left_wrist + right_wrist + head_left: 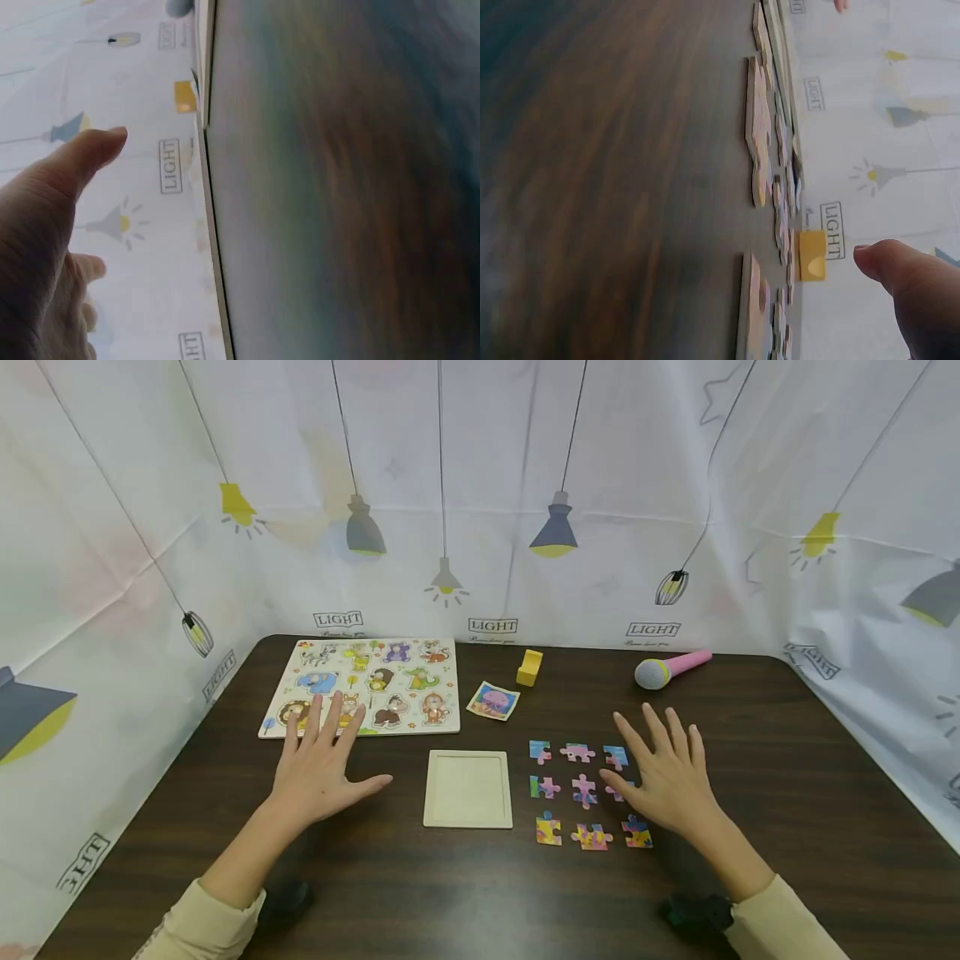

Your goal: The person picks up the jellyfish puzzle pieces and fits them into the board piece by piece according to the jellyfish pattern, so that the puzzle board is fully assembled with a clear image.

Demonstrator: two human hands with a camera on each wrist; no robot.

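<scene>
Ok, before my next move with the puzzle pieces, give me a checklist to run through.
1. Both hands free: ok, left hand and right hand hold nothing.
2. Square tray bare: ok, nothing lies in it.
3. Puzzle pieces laid out: ok, nine in three rows.
4. Every piece uncovered: not ok, the right hand hides part of the middle row's rightmost piece.
5. Picture card visible: ok, picture side up, beyond the tray.
6. Pieces all fitting: cannot tell while they lie apart.

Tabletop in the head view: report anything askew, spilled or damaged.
I see no spill or damage. Mildly askew: the picture card lies turned at an angle beyond the squarely set tray, while the puzzle pieces form neat rows.
</scene>
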